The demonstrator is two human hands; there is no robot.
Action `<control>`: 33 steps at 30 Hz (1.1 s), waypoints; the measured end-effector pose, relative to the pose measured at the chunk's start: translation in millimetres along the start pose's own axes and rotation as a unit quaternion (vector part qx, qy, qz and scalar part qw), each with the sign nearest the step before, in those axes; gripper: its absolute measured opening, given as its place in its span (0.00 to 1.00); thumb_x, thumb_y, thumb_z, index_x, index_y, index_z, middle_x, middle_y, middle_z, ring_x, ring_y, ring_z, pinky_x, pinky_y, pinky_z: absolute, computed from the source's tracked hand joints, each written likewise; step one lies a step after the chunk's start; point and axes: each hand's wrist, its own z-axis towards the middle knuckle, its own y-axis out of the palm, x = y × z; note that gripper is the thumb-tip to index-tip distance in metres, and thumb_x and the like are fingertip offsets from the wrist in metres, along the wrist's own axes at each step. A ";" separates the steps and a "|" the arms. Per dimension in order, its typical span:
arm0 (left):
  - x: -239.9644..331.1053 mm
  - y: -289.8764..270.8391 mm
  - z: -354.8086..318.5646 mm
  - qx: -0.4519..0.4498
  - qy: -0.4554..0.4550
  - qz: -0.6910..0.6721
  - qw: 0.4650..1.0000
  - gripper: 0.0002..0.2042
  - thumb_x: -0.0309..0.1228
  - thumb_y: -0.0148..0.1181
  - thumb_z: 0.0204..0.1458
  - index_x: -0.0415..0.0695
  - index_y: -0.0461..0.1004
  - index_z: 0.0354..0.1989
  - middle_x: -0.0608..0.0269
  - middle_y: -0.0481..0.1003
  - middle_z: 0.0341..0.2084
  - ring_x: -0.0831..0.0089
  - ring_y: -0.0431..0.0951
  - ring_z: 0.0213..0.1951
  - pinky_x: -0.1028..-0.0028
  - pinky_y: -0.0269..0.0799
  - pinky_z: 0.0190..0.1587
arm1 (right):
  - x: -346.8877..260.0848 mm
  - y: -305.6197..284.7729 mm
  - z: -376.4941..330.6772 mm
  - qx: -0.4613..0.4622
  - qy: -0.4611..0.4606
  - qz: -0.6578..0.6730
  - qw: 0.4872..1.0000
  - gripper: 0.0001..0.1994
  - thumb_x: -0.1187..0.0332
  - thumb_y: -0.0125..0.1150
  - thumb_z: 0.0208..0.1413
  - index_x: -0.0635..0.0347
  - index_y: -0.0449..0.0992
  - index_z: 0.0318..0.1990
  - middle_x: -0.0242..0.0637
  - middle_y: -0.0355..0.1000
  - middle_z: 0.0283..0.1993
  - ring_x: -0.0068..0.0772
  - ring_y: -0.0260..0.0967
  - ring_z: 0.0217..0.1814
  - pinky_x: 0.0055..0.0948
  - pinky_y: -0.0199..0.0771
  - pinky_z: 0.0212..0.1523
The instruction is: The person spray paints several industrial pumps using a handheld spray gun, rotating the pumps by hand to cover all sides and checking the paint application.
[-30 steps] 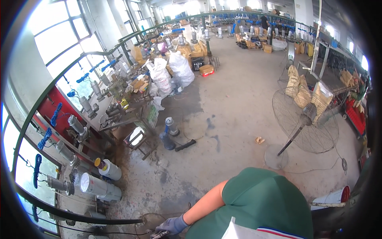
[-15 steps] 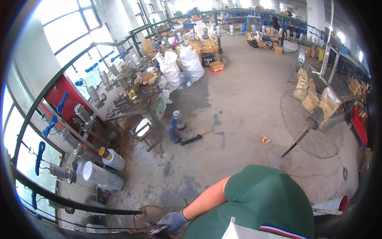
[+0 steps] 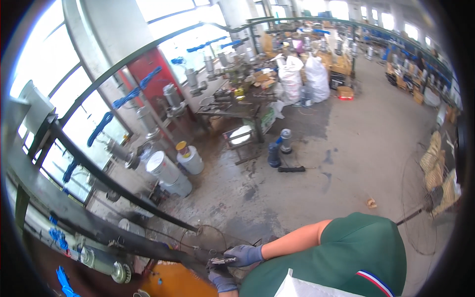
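Note:
My right hand [image 3: 243, 255], in a grey work glove, reaches in from the right below a green sleeve. Its fingers close on a small silver-and-dark metal hand tool, perhaps pliers [image 3: 223, 260]. Just below, against the lower edge, my gloved left hand [image 3: 223, 283] is close beneath the tool with its fingers curled. What those fingers hold is too dark and blurred to make out. Beside both hands runs the end of a dark beam [image 3: 170, 251], and a thin cable loop [image 3: 202, 227] lies above them.
An orange-brown surface [image 3: 180, 281] lies at lower left. Grey metal pumps [image 3: 99, 262] with blue cables hang along a dark rail [image 3: 114, 185]. White buckets [image 3: 166, 168], two pumps on the floor [image 3: 280, 148], a cluttered workbench [image 3: 237, 110] and white sacks [image 3: 291, 79] stand beyond.
My view has swung left, so the room has shifted right and the fan has mostly gone. My left hand has come into sight below the right hand, which still holds the tool.

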 end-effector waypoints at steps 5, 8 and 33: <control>10.9 30.3 -23.7 0.044 -0.004 -0.044 0.998 0.05 0.32 0.59 0.59 0.46 0.76 0.38 0.62 0.77 0.34 0.64 0.78 0.40 0.64 0.75 0.49 | 3.2 2.3 1.9 -0.011 -0.019 0.004 1.000 0.14 0.56 0.62 0.60 0.57 0.73 0.43 0.56 0.77 0.40 0.65 0.75 0.46 0.56 0.73 0.46; 24.1 55.8 -47.1 0.102 0.046 -0.033 0.993 0.04 0.31 0.60 0.58 0.46 0.77 0.38 0.62 0.78 0.34 0.65 0.79 0.40 0.64 0.76 0.49 | -1.6 11.3 8.7 -0.023 -0.013 0.007 1.000 0.14 0.56 0.63 0.60 0.57 0.74 0.42 0.56 0.77 0.40 0.65 0.75 0.46 0.55 0.73 0.47; 60.4 48.7 -114.3 0.310 0.139 -0.080 0.937 0.06 0.26 0.63 0.63 0.41 0.77 0.47 0.54 0.82 0.38 0.59 0.84 0.40 0.60 0.84 0.46 | -32.7 63.6 39.2 -0.108 -0.109 0.053 0.987 0.15 0.61 0.71 0.57 0.54 0.79 0.49 0.49 0.80 0.36 0.57 0.79 0.38 0.44 0.79 0.39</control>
